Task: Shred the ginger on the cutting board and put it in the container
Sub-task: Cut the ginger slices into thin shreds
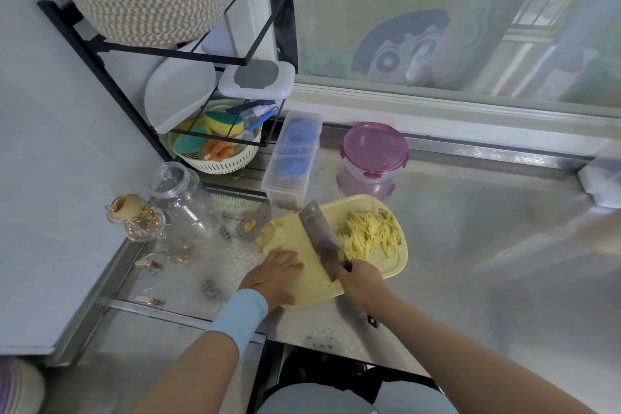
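The cleaver [319, 240] is gripped by its handle in the right hand [361, 282], with the blade set on the yellow cutting board [311, 276] just beside a pile of shredded ginger [369, 232]. The left hand [274, 276] is laid on the board with fingers bent; whether anything is held beneath cannot be told. The purple-lidded container [374, 153] is seen closed on the surface [470, 245] behind the board.

Right hand [361, 280] grips cleaver [318, 238] on cutting board [394, 266]; left hand [274, 276] rests there; ginger shreds [368, 232] beside blade.
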`<state>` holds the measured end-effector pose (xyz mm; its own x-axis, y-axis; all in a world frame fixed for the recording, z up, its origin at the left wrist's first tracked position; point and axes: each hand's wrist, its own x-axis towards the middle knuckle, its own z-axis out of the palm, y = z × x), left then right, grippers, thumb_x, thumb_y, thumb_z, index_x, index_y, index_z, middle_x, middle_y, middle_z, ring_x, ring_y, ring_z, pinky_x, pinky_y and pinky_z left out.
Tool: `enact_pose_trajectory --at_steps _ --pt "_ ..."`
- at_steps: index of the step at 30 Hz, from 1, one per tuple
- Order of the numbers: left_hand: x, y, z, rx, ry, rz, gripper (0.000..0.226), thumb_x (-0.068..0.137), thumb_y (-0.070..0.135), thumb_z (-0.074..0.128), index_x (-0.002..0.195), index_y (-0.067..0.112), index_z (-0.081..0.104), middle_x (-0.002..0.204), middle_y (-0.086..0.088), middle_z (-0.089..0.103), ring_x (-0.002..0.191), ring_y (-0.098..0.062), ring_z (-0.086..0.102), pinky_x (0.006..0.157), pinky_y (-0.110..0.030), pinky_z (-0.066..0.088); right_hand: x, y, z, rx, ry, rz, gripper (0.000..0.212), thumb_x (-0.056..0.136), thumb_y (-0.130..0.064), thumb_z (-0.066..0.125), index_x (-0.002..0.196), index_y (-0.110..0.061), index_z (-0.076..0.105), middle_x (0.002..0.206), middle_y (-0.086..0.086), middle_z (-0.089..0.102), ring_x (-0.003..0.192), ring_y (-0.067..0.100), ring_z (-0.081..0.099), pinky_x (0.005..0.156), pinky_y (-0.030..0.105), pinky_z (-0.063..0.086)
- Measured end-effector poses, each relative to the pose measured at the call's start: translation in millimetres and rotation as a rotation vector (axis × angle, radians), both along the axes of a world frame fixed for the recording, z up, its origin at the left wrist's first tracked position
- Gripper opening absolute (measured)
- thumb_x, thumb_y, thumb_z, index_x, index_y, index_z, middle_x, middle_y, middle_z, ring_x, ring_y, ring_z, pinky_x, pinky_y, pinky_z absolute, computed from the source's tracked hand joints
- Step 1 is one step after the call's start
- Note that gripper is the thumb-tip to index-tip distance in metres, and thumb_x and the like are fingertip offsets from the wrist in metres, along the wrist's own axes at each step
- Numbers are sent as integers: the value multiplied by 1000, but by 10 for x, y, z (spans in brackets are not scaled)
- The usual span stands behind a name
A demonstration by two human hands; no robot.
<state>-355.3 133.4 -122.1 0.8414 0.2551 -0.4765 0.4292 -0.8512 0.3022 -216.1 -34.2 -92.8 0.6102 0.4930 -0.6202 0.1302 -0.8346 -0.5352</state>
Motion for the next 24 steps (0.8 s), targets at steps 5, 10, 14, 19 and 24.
enact_pose_trajectory --at_steps 5,10,14,19,24 --pt "-127 -54 -40 -12 -114 114 64 82 29 74 140 32 47 149 8 24 140 -10 18 111 -19 22 -209 -63 -145 18 27 -90 31 102 -38 48 84 -14 54 89 9 61 84 28 56 70 33 39" --pt "-238 -136 -86 -80 -167 215 57 89 23 67 141 36 46 155 11 17 139 -6 21 103 -8 11 115 -110 -46 -31 -76 -78 36 104 -37 45 76 -14 51 75 4 57 68 20 51 56 32 36" --pt "-234 -160 -59 -40 -178 168 50 90 22 64 137 35 52 154 10 19 141 -7 17 103 -6 8 66 -6 20 -21 -108 -34 38 104 -37 42 73 -16 48 72 2 53 64 18 49 52 30 34" --pt "-117 -68 76 -25 -186 224 39 94 18 54 131 30 56 148 9 35 140 -13 24 112 -22 24 -137 100 -14 -26 -61 81 36 104 -39 43 78 -15 52 73 1 54 64 17 49 52 28 35" --pt "-25 157 199 110 -319 439 36 98 19 48 133 27 54 151 6 34 133 -18 38 107 -27 30 98 103 11 -73 -138 25 32 103 -37 40 81 -17 51 76 1 56 66 16 51 54 28 38"
